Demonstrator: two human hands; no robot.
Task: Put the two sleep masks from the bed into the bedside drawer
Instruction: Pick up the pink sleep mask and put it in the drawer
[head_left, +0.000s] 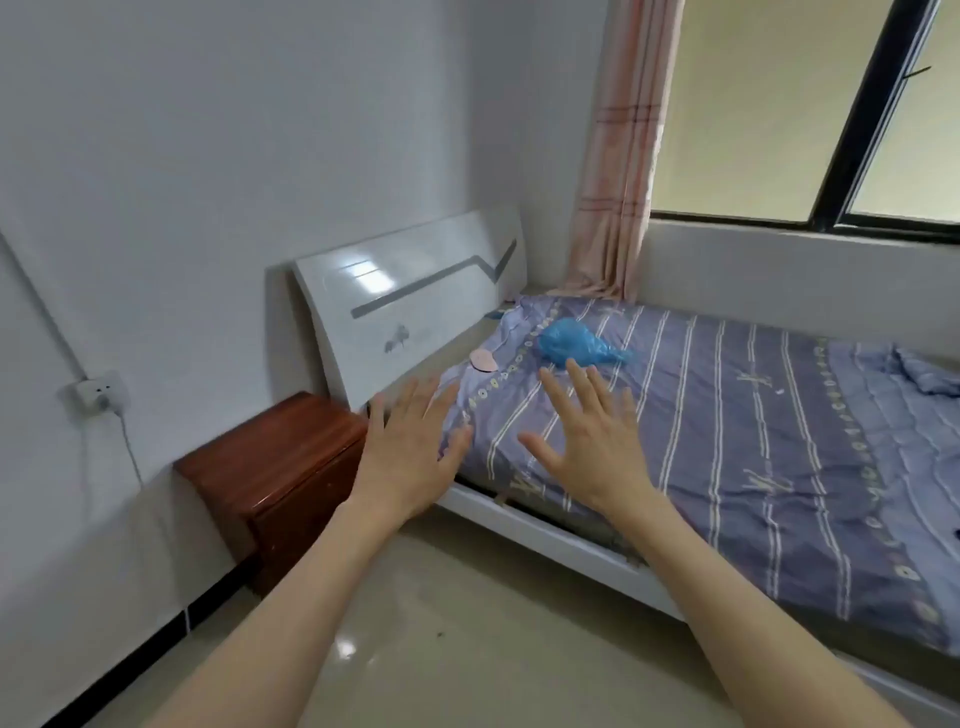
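Observation:
A blue sleep mask (576, 344) lies crumpled near the head of the bed (727, 441), on the purple striped cover. A small pink sleep mask (484, 360) lies to its left, close to the mattress edge by the headboard. The brown wooden bedside cabinet (275, 467) stands left of the bed against the wall, its drawer front closed. My left hand (410, 452) is raised in front of the bed corner with fingers spread, holding nothing. My right hand (592, 441) is raised beside it, also spread and empty, just short of the blue mask.
A white glossy headboard (410, 306) leans behind the bed. A wall socket with a white cable (98, 397) sits left of the cabinet. A pink curtain (618, 156) and a window are at the far right. Pale tiled floor (467, 623) lies in front of the bed.

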